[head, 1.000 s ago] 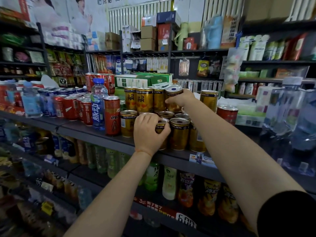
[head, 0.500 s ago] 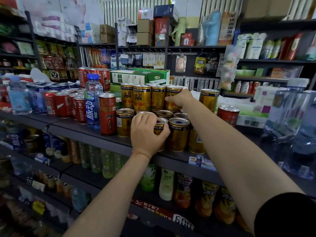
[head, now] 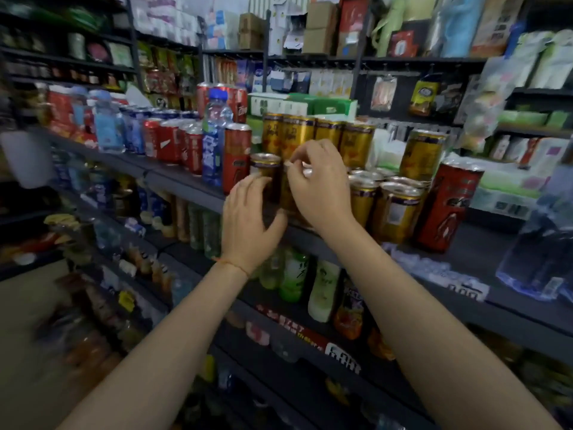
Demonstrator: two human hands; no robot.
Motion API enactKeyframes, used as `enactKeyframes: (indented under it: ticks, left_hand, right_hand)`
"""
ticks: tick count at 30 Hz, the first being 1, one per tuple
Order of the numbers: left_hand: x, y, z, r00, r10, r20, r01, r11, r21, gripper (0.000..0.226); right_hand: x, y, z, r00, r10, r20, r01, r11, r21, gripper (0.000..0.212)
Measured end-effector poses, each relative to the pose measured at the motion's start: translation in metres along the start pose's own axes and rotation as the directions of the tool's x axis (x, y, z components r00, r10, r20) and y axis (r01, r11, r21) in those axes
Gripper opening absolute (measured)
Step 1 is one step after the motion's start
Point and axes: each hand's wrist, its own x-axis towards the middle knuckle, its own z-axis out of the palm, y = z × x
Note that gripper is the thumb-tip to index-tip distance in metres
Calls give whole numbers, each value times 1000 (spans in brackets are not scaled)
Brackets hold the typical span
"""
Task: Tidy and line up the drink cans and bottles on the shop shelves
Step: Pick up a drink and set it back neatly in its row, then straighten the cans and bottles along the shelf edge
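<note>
Two bare hands reach to the dark grey metal shelf [head: 186,189] at a cluster of short gold cylindrical metal cans with silvery lids. The left hand [head: 248,225] has its fingers [head: 248,187] loosely spread and slightly bent, thumb out to the right; the fingertips lie at the side of the short gold can at the front left [head: 263,169], but blur hides whether they touch it. A thin orange string bracelet [head: 232,265] circles that wrist. The right hand [head: 319,187] covers another short gold can [head: 286,193] just right of the first; its fingers [head: 305,155] curl over the lid with thumb and forefinger near each other, and whether they actually pinch the rim cannot be told.

Right of the right hand stand more short gold cans [head: 393,209], glossy and smooth, then a tall red slim can [head: 446,206]. Behind the fingers runs a row of taller gold cans [head: 310,138]. Left of the left hand stand a tall red can [head: 237,159], a clear plastic bottle with a blue cap and blue label [head: 214,141], and rows of red cans [head: 173,144], all softened by motion blur. Below the wrists, green and pale plastic bottles [head: 294,274] sit on the lower shelf, partly hidden by the forearms. Label print is unreadable.
</note>
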Motion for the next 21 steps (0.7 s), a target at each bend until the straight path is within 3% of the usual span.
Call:
enactKeyframes:
  ticks: [2, 3, 4, 6, 7, 8, 9, 11, 12, 13, 15, 18, 21]
  left_hand:
    - [-37, -20, -15, 981, -192, 6, 192, 981, -10, 21]
    - [-53, -33, -19, 949, -305, 84, 306, 952, 6, 12]
    - [-67, -47, -23, 889, -416, 193, 416, 908, 42, 18]
    - [-94, -90, -27, 674, -578, 460, 570, 803, 174, 27]
    - [-107, -115, -29, 546, -618, 566, 600, 760, 251, 29]
    - [-119, -140, -31, 448, -638, 627, 612, 730, 306, 29]
    - [-129, -165, -33, 390, -654, 649, 624, 705, 336, 29]
    - [-145, -215, -38, 327, -685, 651, 688, 645, 333, 27]
    - [-151, -238, -40, 302, -700, 647, 728, 607, 318, 27]
    - [-155, -261, -41, 283, -721, 632, 771, 563, 297, 26]
    - [-160, -310, -40, 234, -762, 604, 850, 462, 254, 27]
    - [-160, -371, -35, 138, -762, 633, 896, 368, 248, 24]
    - [-154, -420, -31, 61, -723, 688, 914, 317, 252, 22]
  right_hand:
    - [-34, -14, 20, 987, 41, 154, -66, 984, 163, 4]
    - [-52, -17, 33, 969, 74, 236, -126, 969, 212, 5]
    - [-71, -18, 49, 944, 106, 313, -184, 955, 232, 5]
    - [-106, -19, 88, 848, 183, 498, -327, 919, 218, 8]
    - [-123, -18, 108, 750, 227, 621, -415, 893, 175, 10]
    - [-138, -14, 131, 607, 263, 750, -503, 858, 107, 13]
    - [-153, -10, 154, 433, 278, 858, -558, 829, 13, 18]
    - [-179, -2, 206, 121, 265, 957, -525, 835, -165, 26]
    - [-191, 2, 233, 26, 272, 962, -497, 839, -223, 32]
    - [-201, 3, 260, -20, 302, 953, -502, 821, -271, 39]
    - [-211, 6, 316, -31, 414, 910, -616, 709, -343, 44]
    - [-215, 10, 391, 56, 560, 827, -742, 577, -340, 44]
    - [-208, 7, 444, 151, 665, 732, -819, 498, -284, 78]
